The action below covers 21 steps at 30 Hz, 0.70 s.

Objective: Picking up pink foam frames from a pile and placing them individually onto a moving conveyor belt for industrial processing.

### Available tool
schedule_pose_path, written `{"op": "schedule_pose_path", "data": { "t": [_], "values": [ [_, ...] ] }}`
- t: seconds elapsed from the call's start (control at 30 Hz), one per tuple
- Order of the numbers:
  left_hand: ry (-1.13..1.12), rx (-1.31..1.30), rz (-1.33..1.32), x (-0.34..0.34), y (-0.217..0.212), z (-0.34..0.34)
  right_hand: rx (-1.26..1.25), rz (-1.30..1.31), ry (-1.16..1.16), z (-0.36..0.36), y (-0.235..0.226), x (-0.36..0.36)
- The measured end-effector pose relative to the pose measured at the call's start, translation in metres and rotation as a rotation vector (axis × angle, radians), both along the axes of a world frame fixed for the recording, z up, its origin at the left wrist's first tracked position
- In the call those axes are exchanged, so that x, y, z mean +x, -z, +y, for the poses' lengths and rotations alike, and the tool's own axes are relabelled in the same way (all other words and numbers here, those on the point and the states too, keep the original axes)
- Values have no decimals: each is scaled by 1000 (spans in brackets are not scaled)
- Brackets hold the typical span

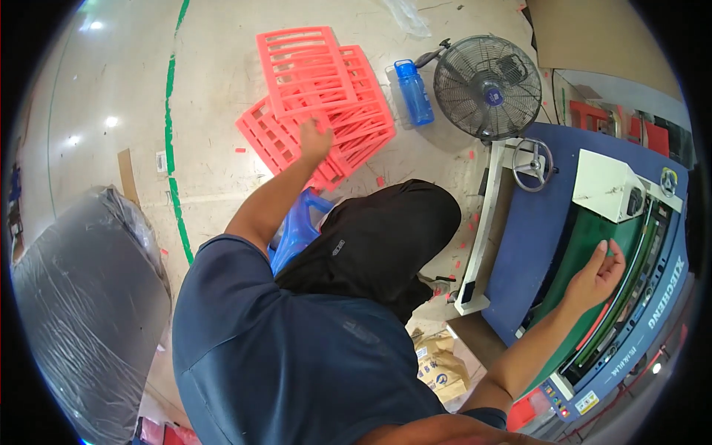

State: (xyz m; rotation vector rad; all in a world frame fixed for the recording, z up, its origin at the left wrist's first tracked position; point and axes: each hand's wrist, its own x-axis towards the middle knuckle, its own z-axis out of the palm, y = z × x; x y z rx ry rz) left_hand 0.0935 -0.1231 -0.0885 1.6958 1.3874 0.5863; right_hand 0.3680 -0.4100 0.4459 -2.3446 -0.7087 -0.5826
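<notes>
- Here, a seated person is reaching the left hand (315, 141) down to a fanned stack of coral-pink plastic grids (319, 111) on the floor, fingers resting on top; whether they are gripping is unclear.
- The right hand (597, 274) is lying open and empty on the green bed of a blue machine (534, 245), seemingly for support.
- A blue bottle (414, 93) and floor fan (487, 87) are standing just beyond the stack.

left hand (316, 141): arm outstretched, fingers down | right hand (598, 273): open, flat
</notes>
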Motion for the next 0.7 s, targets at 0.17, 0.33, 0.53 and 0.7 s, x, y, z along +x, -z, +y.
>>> {"op": "schedule_pose_path", "data": {
  "t": [0.17,0.33,0.53,0.7],
  "values": [
    [-405,-16,417,-40,43,78,-189,-250,-106,4,-23,33],
    [-494,-514,262,-54,52,121,-604,-308,-444,34,-26,50],
    [-401,-542,-176,-35,86,113,-957,-515,-554,84,-30,79],
    [-363,-587,-491,35,49,40,-909,-307,-664,85,-37,84]
  ]
}}
